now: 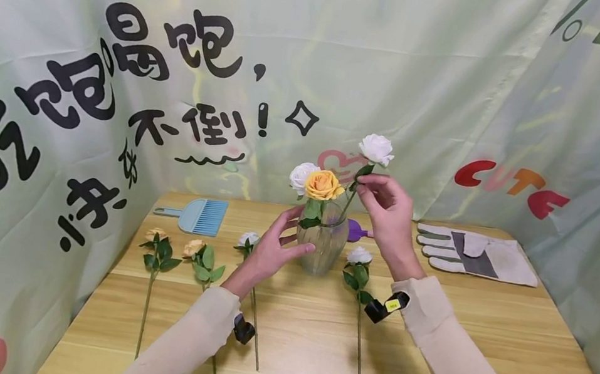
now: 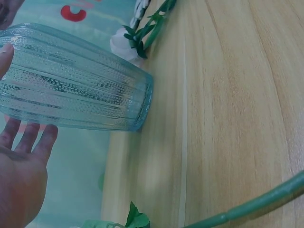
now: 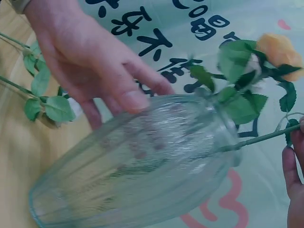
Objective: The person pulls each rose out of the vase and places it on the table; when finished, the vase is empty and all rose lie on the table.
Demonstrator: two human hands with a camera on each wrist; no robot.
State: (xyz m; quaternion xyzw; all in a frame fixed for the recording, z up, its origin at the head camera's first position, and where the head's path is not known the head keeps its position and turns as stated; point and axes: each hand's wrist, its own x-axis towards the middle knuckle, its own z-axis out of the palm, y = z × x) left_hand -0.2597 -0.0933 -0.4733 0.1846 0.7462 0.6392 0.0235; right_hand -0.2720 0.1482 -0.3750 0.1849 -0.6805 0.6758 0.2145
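Observation:
A clear ribbed glass vase (image 1: 320,253) stands upright on the table, holding a yellow-orange rose (image 1: 324,185) and a white rose (image 1: 302,177). My left hand (image 1: 268,252) holds the vase from its left side, thumb in front and fingers reaching round behind, seen through the glass in the right wrist view. At the right of the rim, my right hand (image 1: 390,214) pinches the stem of another white rose (image 1: 376,149) just below its leaves. That stem (image 3: 266,138) slants down into the vase mouth. The lower part of the vase (image 2: 95,88) shows in the left wrist view.
On the table lie two peach roses (image 1: 156,235) at the left, a white rose (image 1: 249,239) beside my left forearm and another white rose (image 1: 360,255) to the right. Farther back are a light-blue bristled brush (image 1: 202,216), a partly hidden purple tool (image 1: 355,231) and grey-white work gloves (image 1: 478,256).

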